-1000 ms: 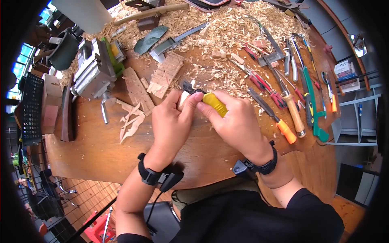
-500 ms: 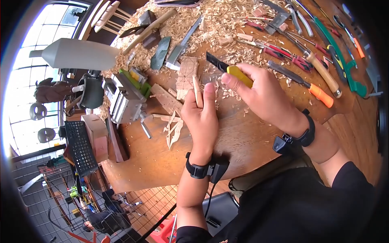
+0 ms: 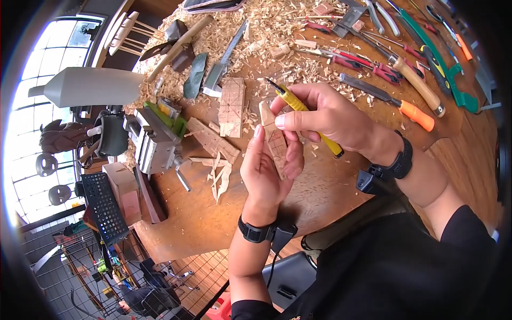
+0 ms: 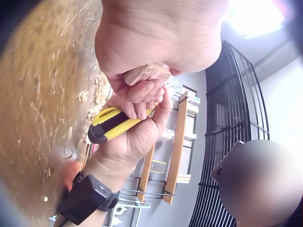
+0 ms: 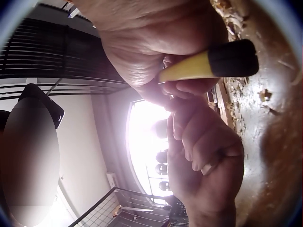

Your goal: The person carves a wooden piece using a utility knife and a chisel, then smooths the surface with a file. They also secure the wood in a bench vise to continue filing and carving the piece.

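A small carved piece of wood (image 3: 276, 145) with pencil lines lies slanted in the left hand (image 3: 262, 173), gripped between thumb and fingers. The wood's end shows under the palm in the left wrist view (image 4: 147, 72). In the right hand (image 3: 335, 118) is a yellow utility knife (image 3: 292, 100), its dark blade pointing up and left, past the top of the wood. The right thumb touches the wood's upper part while the fingers keep hold of the knife. The knife's black butt end (image 5: 234, 59) sticks out of the right fist in the right wrist view.
Wood shavings (image 3: 266, 48) heap over the back of the bench. A marked wooden block (image 3: 232, 106), offcuts (image 3: 221, 178) and a vise (image 3: 157, 141) stand left of the hands. At right lie an orange-handled chisel (image 3: 416, 116), a wooden-handled tool (image 3: 421, 85) and several red-handled tools.
The knife has swung from the wood to beside it, blade turned up-left. The left hand has turned palm up, showing the wood's marked face, and the right thumb now touches it. The head view has shifted.
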Motion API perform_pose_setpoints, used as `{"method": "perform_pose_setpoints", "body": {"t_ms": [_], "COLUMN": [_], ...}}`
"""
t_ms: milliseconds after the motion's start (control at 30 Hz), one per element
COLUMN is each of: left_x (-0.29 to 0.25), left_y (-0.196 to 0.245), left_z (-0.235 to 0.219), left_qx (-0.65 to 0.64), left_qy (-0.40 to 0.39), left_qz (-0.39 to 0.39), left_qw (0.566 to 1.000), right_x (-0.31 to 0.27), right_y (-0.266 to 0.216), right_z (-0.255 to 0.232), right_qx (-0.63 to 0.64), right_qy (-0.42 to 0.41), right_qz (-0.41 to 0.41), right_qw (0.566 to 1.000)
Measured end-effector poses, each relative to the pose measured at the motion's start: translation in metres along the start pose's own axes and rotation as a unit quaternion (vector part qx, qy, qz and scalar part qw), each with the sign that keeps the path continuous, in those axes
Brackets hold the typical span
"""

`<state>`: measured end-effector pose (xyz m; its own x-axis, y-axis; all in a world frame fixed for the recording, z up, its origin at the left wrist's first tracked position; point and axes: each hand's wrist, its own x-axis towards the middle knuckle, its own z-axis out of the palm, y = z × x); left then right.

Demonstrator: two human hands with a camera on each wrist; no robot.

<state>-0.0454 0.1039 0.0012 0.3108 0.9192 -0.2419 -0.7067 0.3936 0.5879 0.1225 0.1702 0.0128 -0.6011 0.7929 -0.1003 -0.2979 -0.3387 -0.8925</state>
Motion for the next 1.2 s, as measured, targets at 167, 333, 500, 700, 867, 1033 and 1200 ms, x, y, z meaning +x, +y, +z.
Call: {"method": "perform_pose_setpoints", "body": {"t_ms": [167,333,500,700,867,1033,1200], "left_x": [0.0,-0.001,0.002,0.004,0.004,0.003,0.001], "left_y": [-0.002,-0.004,-0.005,0.009,0.007,0.007,0.005], "left_z": [-0.002,-0.002,0.015,-0.004,-0.002,-0.006,-0.003], "left_qx": [-0.012,0.03,0.124,0.311,0.344,0.36,0.418], "left_qy": [-0.017,-0.006,0.102,0.118,0.144,0.163,0.168], "left_qz": [0.005,0.019,0.098,0.186,0.203,0.195,0.205], "left_qw": [1.0,0.999,0.982,0.925,0.906,0.898,0.869], "right_x": [0.0,0.0,0.0,-0.001,0.003,0.0,0.0], "right_y": [0.001,0.0,0.002,0.004,0.015,0.013,0.014], "right_z": [-0.001,0.0,0.005,0.006,-0.002,-0.003,-0.003], "right_qx": [0.005,0.003,-0.044,-0.403,-0.457,-0.493,-0.491], "right_qy": [-0.006,0.001,0.01,0.083,0.084,0.079,0.08], "right_qz": [-0.005,-0.006,-0.053,-0.189,-0.263,-0.258,-0.266], "right_qw": [1.0,1.0,0.998,0.892,0.846,0.827,0.826]}}
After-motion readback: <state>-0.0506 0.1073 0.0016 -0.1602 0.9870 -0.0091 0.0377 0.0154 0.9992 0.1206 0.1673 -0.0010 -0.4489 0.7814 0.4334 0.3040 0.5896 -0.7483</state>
